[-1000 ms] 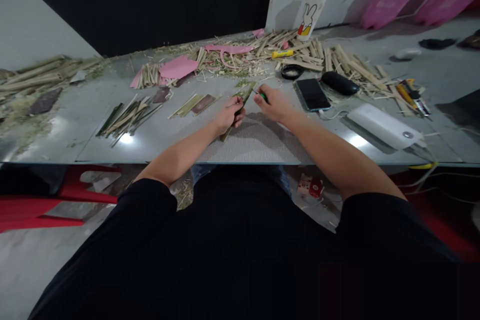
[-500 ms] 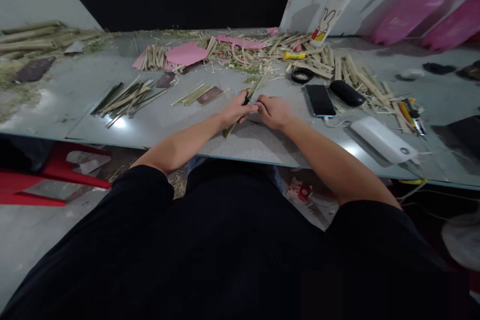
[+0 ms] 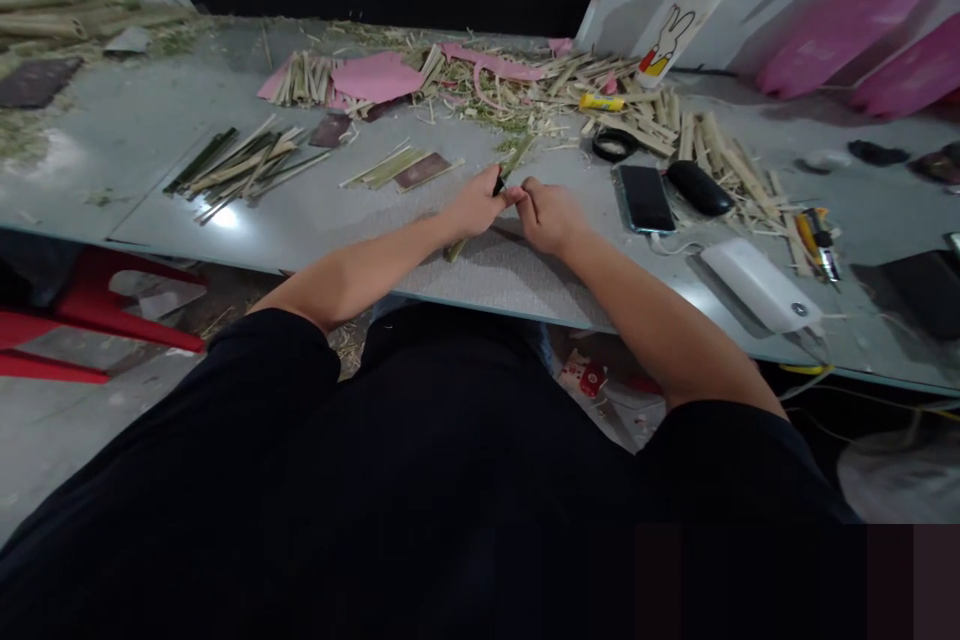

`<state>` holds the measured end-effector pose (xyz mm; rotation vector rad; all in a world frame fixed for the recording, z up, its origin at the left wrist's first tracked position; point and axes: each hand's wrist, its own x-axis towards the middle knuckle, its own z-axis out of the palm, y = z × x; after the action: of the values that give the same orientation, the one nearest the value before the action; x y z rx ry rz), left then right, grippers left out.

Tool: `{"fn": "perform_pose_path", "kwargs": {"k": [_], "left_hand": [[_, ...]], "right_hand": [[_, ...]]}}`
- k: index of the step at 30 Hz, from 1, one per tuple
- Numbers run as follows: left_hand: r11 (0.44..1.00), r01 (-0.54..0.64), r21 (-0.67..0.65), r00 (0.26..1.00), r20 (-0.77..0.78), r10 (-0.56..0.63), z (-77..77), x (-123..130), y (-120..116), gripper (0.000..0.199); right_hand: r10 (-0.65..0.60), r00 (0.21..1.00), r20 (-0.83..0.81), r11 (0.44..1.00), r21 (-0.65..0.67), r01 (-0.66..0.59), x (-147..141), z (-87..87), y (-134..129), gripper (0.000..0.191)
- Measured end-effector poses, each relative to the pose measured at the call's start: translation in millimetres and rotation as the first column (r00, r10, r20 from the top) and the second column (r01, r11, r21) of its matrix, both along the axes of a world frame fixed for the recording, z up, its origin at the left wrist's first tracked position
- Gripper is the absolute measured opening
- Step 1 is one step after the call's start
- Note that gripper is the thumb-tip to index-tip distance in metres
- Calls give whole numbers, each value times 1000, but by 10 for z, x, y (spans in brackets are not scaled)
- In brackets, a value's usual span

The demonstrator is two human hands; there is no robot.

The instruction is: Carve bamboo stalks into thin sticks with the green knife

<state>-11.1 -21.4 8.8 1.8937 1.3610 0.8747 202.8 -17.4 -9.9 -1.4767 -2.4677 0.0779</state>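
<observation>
My left hand is closed around a green-brown plant strip, whose ends stick out above and below the fist. A small dark piece shows at its index finger. Right beside it, my right hand is closed, its thumb and fingertips meeting the left thumb; what it pinches is too small to make out. To the left lie several thin strips with a brown sandpaper-like piece. Farther left is a loose pile of green and tan sticks.
Behind the hands are pink paper, shavings and a yellow tube. On the right lie a black tape roll, a phone, a black case, a white power bank and a cutter. A cup stands behind.
The camera view has shifted slightly. Both hands remain together at the strip, and my left hand now covers more of it, with less of its lower end showing.
</observation>
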Motion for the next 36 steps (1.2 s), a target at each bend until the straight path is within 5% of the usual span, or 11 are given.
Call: {"fn": "perform_pose_path", "kwargs": {"k": [11,18,26,36], "left_hand": [[1000,8,3,999,-42,-8,18,-29,-4,55],[1000,16,-9,998,-59,-17,24,-41,-35,65],[997,15,76,985,-171,-2,-141,-53,124,51],[997,16,71,965,-261,3,3,1,18,39]], "right_hand": [[79,997,6,995,-64,-78,15,91,-27,48],[15,999,37,999,-40,-14,-33,90,-79,51],[-78,997,-13,994,-75,76,-106,109,-125,56],[-203,979,-13,979,-38,202,-13,244,-67,58]]}}
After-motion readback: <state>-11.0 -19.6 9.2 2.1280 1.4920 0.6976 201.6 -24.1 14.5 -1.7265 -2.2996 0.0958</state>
